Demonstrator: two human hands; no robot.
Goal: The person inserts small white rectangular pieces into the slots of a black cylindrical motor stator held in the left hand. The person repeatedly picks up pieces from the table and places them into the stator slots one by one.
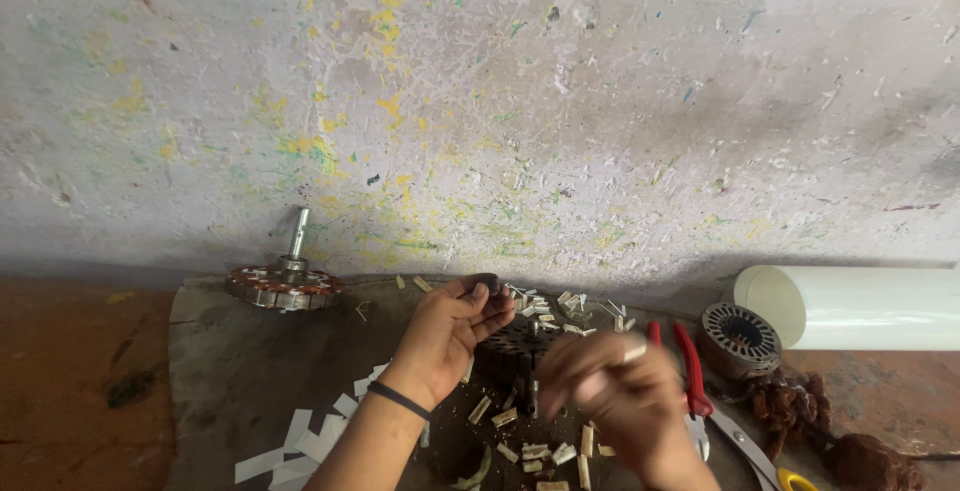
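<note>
A: The dark stator core (512, 346) sits on the table (230, 371), between the two hands and partly hidden by them. The left hand (450, 336) reaches over its near-left side, and its fingertips (483, 291) are closed on a small dark piece held above the core.

B: And the right hand (610, 391)?

A: Blurred. It hovers just right of the core with something pale and short at its fingertips (632, 353), but I cannot tell whether it is pinching that or merely lying over it.

B: Any containers?

A: No box or tray shows. The loose things lie straight on the table: short pale slips (560, 311) scattered behind and in front of the core, and white paper strips (300, 446) fanned out near the left forearm, which wears a dark band (398, 399) at the wrist.

B: What else is around?

A: A wound rotor with an upright shaft (287, 281) stands at the back left, well apart from the hands. To the right are red-handled pliers (690, 366), just beside the right hand, then a second round stator (740, 336), a tangle of brownish wire (800, 406), and a white roll (860, 306) lying on its side against the paint-flecked wall (500, 101).
</note>
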